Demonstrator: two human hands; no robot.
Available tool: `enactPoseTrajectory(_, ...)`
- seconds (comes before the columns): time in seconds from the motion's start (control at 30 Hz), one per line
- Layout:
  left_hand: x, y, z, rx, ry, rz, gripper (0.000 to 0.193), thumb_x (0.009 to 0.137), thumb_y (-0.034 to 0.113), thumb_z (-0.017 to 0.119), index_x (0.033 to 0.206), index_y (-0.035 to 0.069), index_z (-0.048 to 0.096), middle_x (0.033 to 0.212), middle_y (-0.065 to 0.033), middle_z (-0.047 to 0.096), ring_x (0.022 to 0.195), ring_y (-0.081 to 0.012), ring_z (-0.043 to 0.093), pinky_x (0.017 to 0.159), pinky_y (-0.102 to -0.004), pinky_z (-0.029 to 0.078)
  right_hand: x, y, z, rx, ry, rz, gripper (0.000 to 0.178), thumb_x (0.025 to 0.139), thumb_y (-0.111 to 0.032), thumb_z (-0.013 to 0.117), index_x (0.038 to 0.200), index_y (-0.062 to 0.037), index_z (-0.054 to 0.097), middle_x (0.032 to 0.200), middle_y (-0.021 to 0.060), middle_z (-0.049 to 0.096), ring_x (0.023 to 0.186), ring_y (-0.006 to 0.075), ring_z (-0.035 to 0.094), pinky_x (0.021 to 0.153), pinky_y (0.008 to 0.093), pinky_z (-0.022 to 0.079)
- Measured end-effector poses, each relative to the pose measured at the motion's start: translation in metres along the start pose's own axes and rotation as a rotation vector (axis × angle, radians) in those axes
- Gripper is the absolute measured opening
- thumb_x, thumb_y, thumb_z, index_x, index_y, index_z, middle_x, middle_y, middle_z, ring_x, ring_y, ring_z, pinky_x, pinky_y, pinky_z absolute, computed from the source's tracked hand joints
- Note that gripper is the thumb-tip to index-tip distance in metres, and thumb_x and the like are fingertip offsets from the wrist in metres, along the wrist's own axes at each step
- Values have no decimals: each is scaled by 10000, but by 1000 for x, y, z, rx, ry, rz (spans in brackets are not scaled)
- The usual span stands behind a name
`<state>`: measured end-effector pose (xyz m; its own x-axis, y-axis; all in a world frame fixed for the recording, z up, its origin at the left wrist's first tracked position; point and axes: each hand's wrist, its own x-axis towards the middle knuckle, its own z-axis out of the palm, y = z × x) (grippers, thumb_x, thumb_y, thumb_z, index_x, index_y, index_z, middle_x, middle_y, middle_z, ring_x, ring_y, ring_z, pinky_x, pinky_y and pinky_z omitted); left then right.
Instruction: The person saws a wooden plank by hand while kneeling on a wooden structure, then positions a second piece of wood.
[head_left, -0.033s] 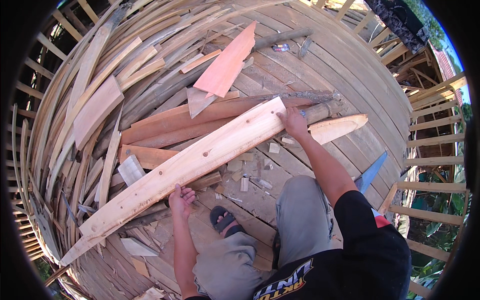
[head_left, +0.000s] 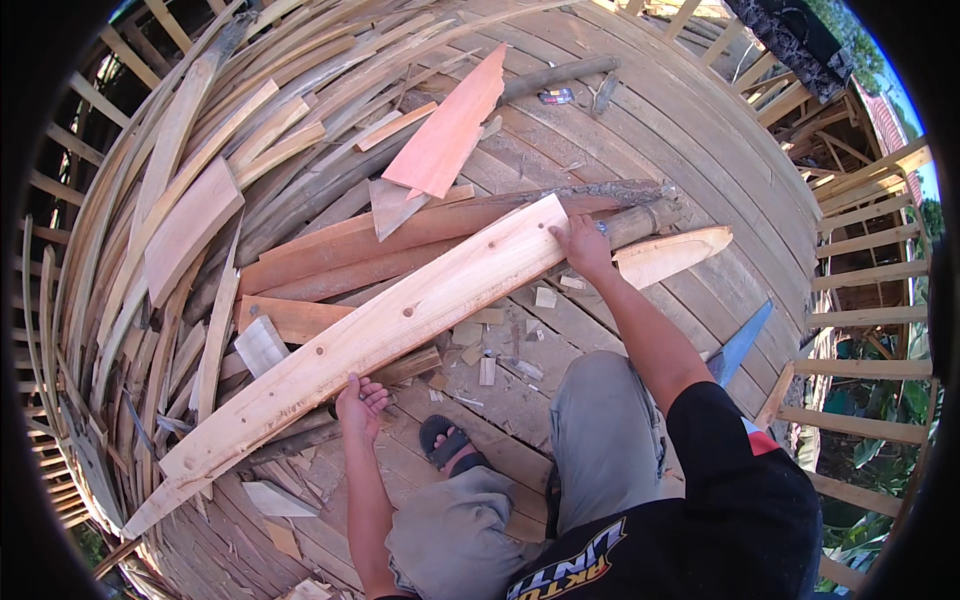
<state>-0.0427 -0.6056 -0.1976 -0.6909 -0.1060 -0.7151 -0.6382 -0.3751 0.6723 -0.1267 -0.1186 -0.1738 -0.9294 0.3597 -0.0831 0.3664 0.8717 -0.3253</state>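
A long pale plank with dark knots slants from lower left to upper right across the scraps, and its left end narrows to a tip. My right hand grips the broad upper-right end, thumb on top and the other fingers partly hidden. On the near long edge, about mid-length, is my left hand; its thumb side presses the edge while the other fingers curl loosely, palm up. Under the plank lie reddish boards and a round log.
Stacked strips and boards fill the left side. A pinkish offcut lies beyond the plank. Small wood blocks litter the floor near my sandalled foot. A blue tapered blade is right of my right arm. Slatted railings edge the deck.
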Motion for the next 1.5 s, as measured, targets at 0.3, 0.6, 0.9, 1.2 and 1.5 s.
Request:
enactPoseTrajectory(0.3, -48, 42, 57, 1562, 161, 994, 706, 783, 256, 738, 1348, 20, 387, 1337, -206, 429, 1272, -378, 372, 1035, -559, 299, 9, -13, 4, 48, -2, 50, 575, 923, -475, 499, 1200, 29, 521, 1201, 238, 544, 1046, 402, 580, 878, 467, 474)
enactPoseTrajectory(0.6, -12, 61, 54, 1885, 183, 820, 1159, 570, 299, 870, 1480, 88, 184, 1530, -145, 192, 1422, -351, 150, 1131, -583, 113, -6, -27, 0, 105, -23, -23, 585, 912, -439, 528, 1238, 46, 523, 1306, 225, 485, 1097, 348, 575, 933, 454, 448)
enactPoseTrajectory(0.9, -24, 81, 71, 1904, 42, 716, 1192, 469, 233, 891, 1438, 78, 213, 1426, -164, 344, 1355, -336, 270, 1133, -535, 125, -1, -21, 1, 362, -55, 121, 678, 822, -421, 653, 1304, 19, 472, 1356, 200, 460, 1203, 328, 511, 1019, 498, 365)
enactPoseTrajectory(1.2, -23, 78, 73, 1961, 52, 729, 1161, 501, 232, 870, 1433, 36, 206, 1397, -205, 366, 1342, -357, 281, 1133, -512, 146, 10, -13, -3, 393, -161, 90, 657, 763, -421, 709, 1269, -52, 509, 1213, 168, 603, 1181, 298, 538, 1028, 539, 307)
enactPoseTrajectory(1.5, -10, 81, 68, 1998, -7, 731, 1166, 509, 251, 866, 1439, 40, 195, 1406, -226, 352, 1351, -362, 292, 1128, -532, 160, -4, 28, -18, 671, 87, 108, 663, 809, -328, 685, 1335, -33, 410, 1362, 190, 427, 1161, 357, 531, 958, 461, 425)
